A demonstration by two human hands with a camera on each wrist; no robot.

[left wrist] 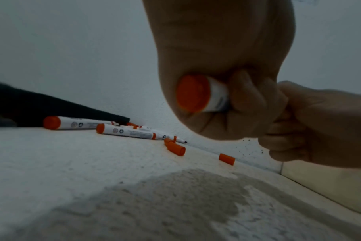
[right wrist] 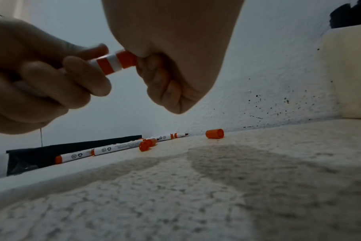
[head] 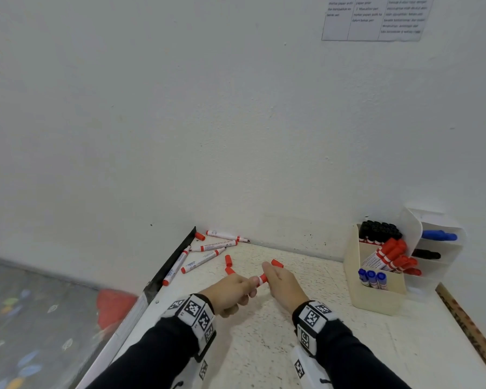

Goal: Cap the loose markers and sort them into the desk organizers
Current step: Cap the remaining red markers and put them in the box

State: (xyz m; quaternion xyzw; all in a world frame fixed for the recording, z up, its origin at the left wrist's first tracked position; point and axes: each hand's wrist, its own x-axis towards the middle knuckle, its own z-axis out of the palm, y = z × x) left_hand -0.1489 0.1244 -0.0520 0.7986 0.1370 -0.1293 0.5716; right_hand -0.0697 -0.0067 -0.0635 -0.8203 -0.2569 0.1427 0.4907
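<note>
Both grips clasp one red marker (head: 262,279) above the speckled white desk (head: 334,346), against a white wall (head: 180,108).

An office or classroom work corner: a white table (head: 334,346) set against a plain white wall (head: 208,108). Desk organizers (head: 376,299) hold sorted markers, a printed instruction sheet (head: 376,18) hangs above, and a wooden ruler (head: 469,329) lies alongside.
</note>
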